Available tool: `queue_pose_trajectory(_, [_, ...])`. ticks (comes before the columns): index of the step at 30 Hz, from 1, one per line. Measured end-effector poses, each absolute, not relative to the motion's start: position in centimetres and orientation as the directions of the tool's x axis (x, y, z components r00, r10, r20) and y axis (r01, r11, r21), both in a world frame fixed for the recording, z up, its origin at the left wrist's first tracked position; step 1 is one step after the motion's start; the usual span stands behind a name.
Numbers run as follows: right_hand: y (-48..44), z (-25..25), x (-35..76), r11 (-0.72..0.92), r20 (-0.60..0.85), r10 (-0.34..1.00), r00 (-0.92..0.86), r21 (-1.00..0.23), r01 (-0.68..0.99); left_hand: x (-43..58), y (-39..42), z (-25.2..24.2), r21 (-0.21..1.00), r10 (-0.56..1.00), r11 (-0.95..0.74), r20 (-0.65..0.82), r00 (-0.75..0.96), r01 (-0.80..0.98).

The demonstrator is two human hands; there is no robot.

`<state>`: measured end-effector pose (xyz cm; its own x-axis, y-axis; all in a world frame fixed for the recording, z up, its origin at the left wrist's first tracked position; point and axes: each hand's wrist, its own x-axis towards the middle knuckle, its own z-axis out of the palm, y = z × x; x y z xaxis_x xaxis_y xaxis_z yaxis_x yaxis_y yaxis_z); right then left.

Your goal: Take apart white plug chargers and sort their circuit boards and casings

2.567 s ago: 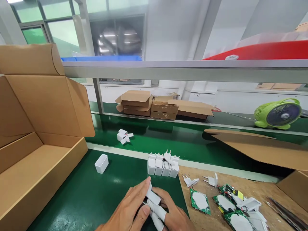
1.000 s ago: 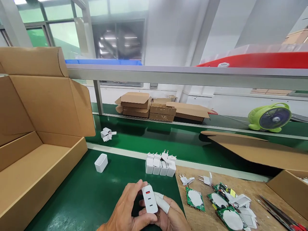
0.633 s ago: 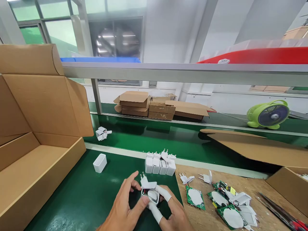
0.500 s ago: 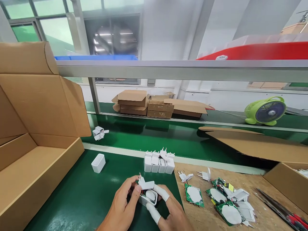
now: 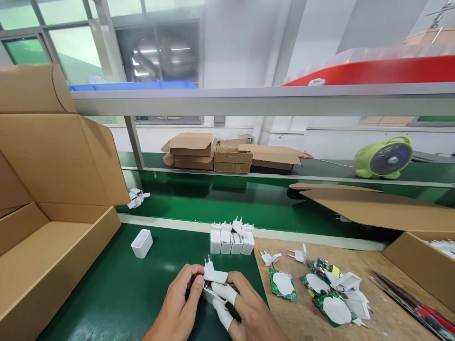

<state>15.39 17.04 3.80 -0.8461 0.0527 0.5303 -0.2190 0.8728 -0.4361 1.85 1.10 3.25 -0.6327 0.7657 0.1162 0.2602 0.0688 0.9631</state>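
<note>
Both hands are around a white charger housing low in the middle of the view. A white plug cap with two pins pointing up sits tilted over its open top. My left hand grips the housing from the left, thumb and fingers closed on it. On the other side my right hand, with white covers on two fingers, holds the housing and reaches over its opening, hiding most of the inside. Beyond the hands stands a row of white chargers with plug pins on top.
An empty white housing lies on the green mat, beside a large open carton. Circuit boards and white plug parts lie on a brown board at right, near tweezers. A green fan stands behind.
My right fingers have moved over the housing's opening, covering the round white piece seen inside before. The view has shifted slightly to the right.
</note>
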Motion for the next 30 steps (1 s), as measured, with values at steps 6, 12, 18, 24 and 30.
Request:
queue_pose_trajectory(6, [17.1, 2.3, 15.3, 0.619, 0.406, 0.389, -0.827, -0.780, -0.091, 1.8, 0.8, 0.4, 0.881, 0.758, -0.112, 0.375, -0.533, 0.460])
queue_pose_trajectory(12, [16.9, 1.8, 15.7, 0.429, 0.251, 0.388, -0.887, -0.901, -0.067, 2.1, 0.9, -0.7, 0.746, 0.739, -0.111, 0.504, -0.447, 0.657])
queue_pose_trajectory(18, [16.4, 2.3, 15.6, 0.282, 0.118, 0.424, -0.898, -0.959, 0.007, 2.0, 0.4, -0.6, 0.650, 0.745, -0.070, 0.539, -0.394, 0.757])
queue_pose_trajectory(24, [16.1, 3.3, 15.4, 0.387, 0.238, 0.410, -0.881, -0.919, -0.069, 2.0, 0.2, -1.3, 0.544, 0.744, -0.071, 0.587, -0.319, 0.836])
queue_pose_trajectory(30, [16.3, 3.2, 15.4, 0.390, 0.209, 0.388, -0.898, -0.920, -0.045, 1.9, 0.4, -1.8, 0.431, 0.716, -0.080, 0.652, -0.248, 0.899])
